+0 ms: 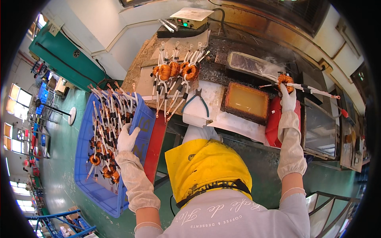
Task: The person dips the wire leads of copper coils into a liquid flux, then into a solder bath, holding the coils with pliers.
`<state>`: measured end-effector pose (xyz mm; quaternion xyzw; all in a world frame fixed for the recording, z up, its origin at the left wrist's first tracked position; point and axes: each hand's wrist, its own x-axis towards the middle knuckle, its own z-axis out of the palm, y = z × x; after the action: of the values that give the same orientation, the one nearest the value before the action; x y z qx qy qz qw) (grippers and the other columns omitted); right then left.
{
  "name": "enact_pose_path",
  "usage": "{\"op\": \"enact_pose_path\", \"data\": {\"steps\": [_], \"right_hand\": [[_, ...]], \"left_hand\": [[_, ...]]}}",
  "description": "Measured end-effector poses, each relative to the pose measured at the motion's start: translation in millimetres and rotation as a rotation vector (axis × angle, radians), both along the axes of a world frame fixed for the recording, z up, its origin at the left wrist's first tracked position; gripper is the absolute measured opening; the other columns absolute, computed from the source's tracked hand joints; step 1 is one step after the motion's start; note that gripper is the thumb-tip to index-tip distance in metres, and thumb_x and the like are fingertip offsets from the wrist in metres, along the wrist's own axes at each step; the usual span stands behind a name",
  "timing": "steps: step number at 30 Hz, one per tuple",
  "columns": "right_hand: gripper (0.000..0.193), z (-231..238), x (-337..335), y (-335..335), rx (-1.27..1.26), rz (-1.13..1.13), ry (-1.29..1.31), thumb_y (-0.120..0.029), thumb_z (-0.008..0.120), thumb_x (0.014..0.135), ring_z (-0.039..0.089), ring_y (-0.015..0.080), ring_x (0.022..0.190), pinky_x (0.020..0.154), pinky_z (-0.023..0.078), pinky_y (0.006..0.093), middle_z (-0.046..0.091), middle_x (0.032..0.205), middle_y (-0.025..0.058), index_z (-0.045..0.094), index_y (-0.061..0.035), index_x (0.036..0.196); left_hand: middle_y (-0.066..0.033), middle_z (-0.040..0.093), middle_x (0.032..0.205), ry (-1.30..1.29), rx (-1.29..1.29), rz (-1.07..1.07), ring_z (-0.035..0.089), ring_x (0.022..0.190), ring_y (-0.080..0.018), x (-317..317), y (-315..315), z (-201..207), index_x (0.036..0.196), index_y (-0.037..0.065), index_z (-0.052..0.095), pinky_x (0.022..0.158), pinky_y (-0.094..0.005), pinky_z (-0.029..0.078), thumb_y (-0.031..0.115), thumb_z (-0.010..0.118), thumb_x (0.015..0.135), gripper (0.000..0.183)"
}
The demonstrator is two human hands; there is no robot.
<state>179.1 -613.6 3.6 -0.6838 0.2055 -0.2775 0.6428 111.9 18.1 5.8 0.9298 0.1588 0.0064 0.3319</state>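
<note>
So the coil (pixel 282 80) is over on the right, just past the red box (pixel 273 123), with the right hand (pixel 288 99) gripping its ring, probably so the leads (pixel 315 91) stick out free both ways. Left hand (pixel 127 138) is at the blue tub (pixel 145 123), thumb spread from the fingers; can't tell if it's gripping anything. Tub's beside the surface (pixel 135 71), likely for easy reach. Pliers (pixel 198 94) lie mid-surface, handy for either side I guess.

Bright overall, we'd say. Windows (pixel 24 97) at far left blow out; glare streaks the green floor (pixel 61 144). We see shade under the workbench (pixel 137 69). Fisheye bends straight edges, corners black; distant left background soft (details too small).
</note>
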Motion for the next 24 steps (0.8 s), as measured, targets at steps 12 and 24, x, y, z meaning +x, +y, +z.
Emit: {"op": "enact_pose_path", "data": {"steps": [12,24], "right_hand": [[0.034,-0.3,2.1,5.8,-0.029,-0.053,-0.032,-0.027,0.070,0.084,0.035,0.0038,0.039,0.034,0.024,0.0215,0.058,0.068,-0.0001,0.058,-0.0083,0.110],[0.032,4.0,-0.3,5.3,0.008,-0.012,-0.013,-0.021,0.071,0.084,0.046,0.0049,0.051,0.037,0.028,0.0199,0.059,0.078,-0.0006,0.055,-0.0075,0.108]], "left_hand": [[-0.0185,0.065,0.113,0.005,0.017,0.015,0.064,0.102,-0.0284,-0.6,0.3,-1.1,0.127,0.001,0.054,0.090,-0.0356,0.047,0.039,0.066,0.080,0.062],[-0.0194,0.064,0.114,0.013,0.050,0.014,0.064,0.103,-0.0299,1.1,3.2,-3.8,0.128,0.002,0.053,0.090,-0.0365,0.047,0.041,0.066,0.079,0.064]]}}
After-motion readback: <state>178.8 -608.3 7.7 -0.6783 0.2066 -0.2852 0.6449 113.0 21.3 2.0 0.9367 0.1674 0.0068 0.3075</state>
